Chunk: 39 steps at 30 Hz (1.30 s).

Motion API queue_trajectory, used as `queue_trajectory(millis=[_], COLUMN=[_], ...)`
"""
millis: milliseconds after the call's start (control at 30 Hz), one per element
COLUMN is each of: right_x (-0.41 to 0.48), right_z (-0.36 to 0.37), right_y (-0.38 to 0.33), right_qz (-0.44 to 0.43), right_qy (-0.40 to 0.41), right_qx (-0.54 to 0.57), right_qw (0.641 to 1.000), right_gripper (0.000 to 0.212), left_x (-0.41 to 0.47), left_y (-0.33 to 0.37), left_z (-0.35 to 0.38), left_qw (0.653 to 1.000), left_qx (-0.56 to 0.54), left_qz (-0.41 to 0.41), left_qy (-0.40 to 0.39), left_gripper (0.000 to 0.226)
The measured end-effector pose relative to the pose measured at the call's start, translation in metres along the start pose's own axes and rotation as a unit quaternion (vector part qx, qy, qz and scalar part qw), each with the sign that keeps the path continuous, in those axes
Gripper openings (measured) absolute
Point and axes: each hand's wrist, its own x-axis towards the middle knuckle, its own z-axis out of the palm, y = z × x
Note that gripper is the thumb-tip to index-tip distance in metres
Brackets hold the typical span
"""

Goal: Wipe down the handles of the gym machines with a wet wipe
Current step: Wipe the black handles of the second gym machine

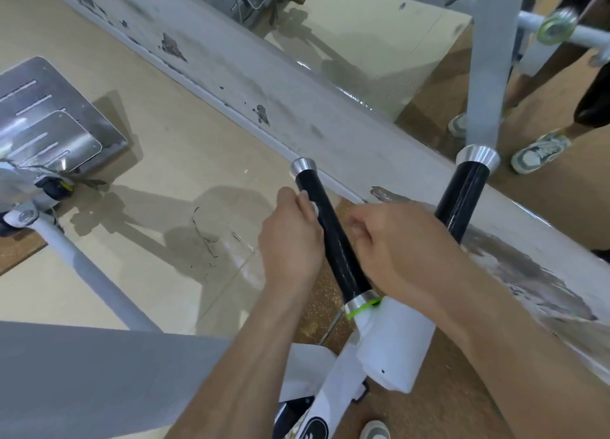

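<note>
A black handle [325, 214] with silver end caps sticks up from a white machine arm [392, 343] at the centre. My left hand [290, 240] is against the handle's left side and pinches a small white wet wipe [311, 205] onto it near the top. My right hand [396, 244] lies over the handle's right side with its fingers curled against the grip. The handle's middle is hidden between the two hands.
A wall mirror behind a scuffed grey ledge [297, 108] reflects a second black handle [462, 201] and legs in sneakers [538, 151]. A metal footplate [49, 121] and a white frame tube [92, 273] stand at left. A grey pad [82, 379] fills the lower left.
</note>
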Motion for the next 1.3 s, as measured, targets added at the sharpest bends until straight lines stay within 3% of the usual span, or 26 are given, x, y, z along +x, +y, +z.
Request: queue_trajectory(millis=[100, 167, 233, 300, 400, 500, 600, 800, 933, 1033, 1167, 1300], right_x=[-0.009, -0.014, -0.018, -0.021, -0.028, -0.034, -0.038, -0.05, -0.059, -0.071, -0.083, -0.104], right_z=[0.003, 0.003, 0.006, 0.009, 0.009, 0.005, 0.005, 0.004, 0.006, 0.007, -0.001, -0.018], right_y=[0.001, 0.003, 0.004, 0.005, 0.005, 0.004, 0.005, 0.001, 0.0, 0.002, 0.004, -0.001], right_qz=[-0.022, -0.032, -0.038, -0.049, -0.052, -0.048, -0.044, -0.06, -0.051, -0.049, -0.003, 0.082], right_qy=[0.024, 0.044, 0.07, 0.084, 0.078, 0.074, 0.087, 0.046, 0.076, 0.058, 0.073, 0.062], right_qx=[-0.008, -0.005, 0.007, 0.016, 0.042, 0.061, 0.054, 0.018, 0.0, 0.003, 0.163, 0.444], right_qw=[0.999, 0.999, 0.997, 0.995, 0.995, 0.994, 0.994, 0.997, 0.996, 0.997, 0.984, 0.89], right_gripper=[0.017, 0.019, 0.021, 0.022, 0.026, 0.023, 0.019, 0.024, 0.028, 0.031, 0.027, 0.02], left_x=[0.012, 0.008, -0.008, -0.035, -0.068, -0.073, -0.066, -0.099, -0.092, -0.103, -0.113, -0.125], left_y=[-0.016, -0.022, -0.015, -0.006, -0.005, -0.013, -0.012, -0.007, 0.002, 0.006, 0.001, 0.026], left_z=[0.011, 0.011, 0.006, -0.002, -0.016, -0.021, -0.01, -0.03, -0.024, -0.027, -0.047, -0.072], left_qw=[0.982, 0.962, 0.96, 0.974, 0.981, 0.975, 0.956, 0.973, 0.968, 0.976, 0.974, 0.939], left_qx=[-0.112, -0.203, -0.24, -0.21, -0.183, -0.202, -0.265, -0.188, -0.237, -0.205, -0.188, -0.294], left_qz=[-0.137, -0.17, -0.139, -0.088, -0.046, -0.057, -0.112, -0.063, -0.076, -0.055, 0.006, -0.018], left_qy=[-0.061, -0.064, -0.028, -0.009, -0.035, -0.073, -0.056, -0.119, -0.038, -0.044, -0.128, -0.179], left_gripper=[0.034, 0.038, 0.037, 0.037, 0.036, 0.034, 0.03, 0.036, 0.028, 0.03, 0.03, 0.021])
